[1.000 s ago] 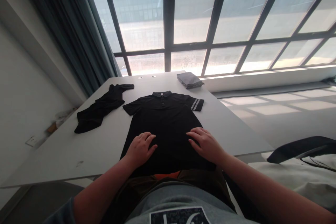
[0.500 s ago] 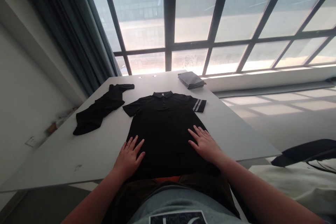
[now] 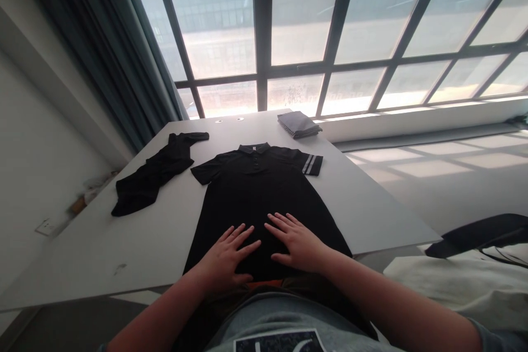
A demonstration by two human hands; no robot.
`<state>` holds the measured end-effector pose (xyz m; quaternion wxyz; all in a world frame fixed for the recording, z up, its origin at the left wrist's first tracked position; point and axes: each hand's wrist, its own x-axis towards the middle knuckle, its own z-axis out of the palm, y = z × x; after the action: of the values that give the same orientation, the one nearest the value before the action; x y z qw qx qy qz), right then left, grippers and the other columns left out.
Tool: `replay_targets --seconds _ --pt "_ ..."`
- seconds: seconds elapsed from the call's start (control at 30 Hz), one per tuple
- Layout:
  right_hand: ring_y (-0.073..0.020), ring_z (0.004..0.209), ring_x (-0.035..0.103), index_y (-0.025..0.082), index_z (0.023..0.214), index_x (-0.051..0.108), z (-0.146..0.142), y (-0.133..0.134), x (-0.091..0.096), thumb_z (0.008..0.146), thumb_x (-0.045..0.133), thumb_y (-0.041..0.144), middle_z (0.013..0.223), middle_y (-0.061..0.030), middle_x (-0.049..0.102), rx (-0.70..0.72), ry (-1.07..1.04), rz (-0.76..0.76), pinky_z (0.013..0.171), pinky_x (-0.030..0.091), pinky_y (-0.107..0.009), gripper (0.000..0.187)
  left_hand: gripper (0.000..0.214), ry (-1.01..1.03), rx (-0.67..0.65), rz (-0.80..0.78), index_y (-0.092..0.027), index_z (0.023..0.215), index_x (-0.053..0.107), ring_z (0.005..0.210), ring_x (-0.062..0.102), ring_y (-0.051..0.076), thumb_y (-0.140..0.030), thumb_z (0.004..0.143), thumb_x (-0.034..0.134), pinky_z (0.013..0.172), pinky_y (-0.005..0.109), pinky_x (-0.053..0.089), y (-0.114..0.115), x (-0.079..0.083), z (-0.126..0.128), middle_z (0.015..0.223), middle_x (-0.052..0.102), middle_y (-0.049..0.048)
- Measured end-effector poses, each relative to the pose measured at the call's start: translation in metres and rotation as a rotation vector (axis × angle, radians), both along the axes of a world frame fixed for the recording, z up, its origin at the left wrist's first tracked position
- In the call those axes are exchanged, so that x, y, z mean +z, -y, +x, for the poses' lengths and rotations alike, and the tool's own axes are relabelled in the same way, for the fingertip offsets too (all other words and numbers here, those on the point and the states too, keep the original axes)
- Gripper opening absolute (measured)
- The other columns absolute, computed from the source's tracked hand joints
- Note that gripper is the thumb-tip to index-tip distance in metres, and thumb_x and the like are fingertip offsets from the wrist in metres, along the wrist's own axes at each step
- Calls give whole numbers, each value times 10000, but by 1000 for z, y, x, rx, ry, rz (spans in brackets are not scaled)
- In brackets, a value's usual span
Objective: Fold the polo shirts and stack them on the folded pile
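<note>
Both hands flat on polo shirt, label unreadable

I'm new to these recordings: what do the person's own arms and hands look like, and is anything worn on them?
Both hands, left hand and right hand, are bare: no gloves, rings or watch visible. The forearms are uncovered; a grey short sleeve shows at the right upper arm.

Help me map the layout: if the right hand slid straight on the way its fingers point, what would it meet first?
The right hand points up-left along the polo; probably its left sleeve first, depth unclear.
</note>
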<state>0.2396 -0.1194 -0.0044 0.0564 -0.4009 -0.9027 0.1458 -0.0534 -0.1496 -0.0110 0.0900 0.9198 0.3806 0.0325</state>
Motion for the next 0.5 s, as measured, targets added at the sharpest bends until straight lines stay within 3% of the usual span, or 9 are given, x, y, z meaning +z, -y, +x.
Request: replay_targets --seconds 0.17,0.37,0.5 --pt "-340 1608 154 302 1687 336 54 4 -4 840 802 585 1723 -61 130 18 25 -21 1327 121 -566 1007 888 -64 13 55 -430 1653 301 1607 236 354 -325 900 758 1274 631 281 17 -6 -26 1755 208 38" --pt "-350 1610 133 353 1692 302 97 15 -10 807 796 300 1728 -58 131 19 77 29 1311 144 -605 1015 828 -127 -20 157 -416 1637 354 1588 298 330 -93 927 635 1249 566 369 35 -6 -50 1733 277 48" --pt "-366 1601 164 353 1680 337 111 14 0 804 837 345 1720 -75 170 58 31 -31 1302 203 -603 1008 795 -63 -20 106 -386 1609 421 1540 382 360 -248 897 746 1212 581 416 38 10 -59 1702 355 74"
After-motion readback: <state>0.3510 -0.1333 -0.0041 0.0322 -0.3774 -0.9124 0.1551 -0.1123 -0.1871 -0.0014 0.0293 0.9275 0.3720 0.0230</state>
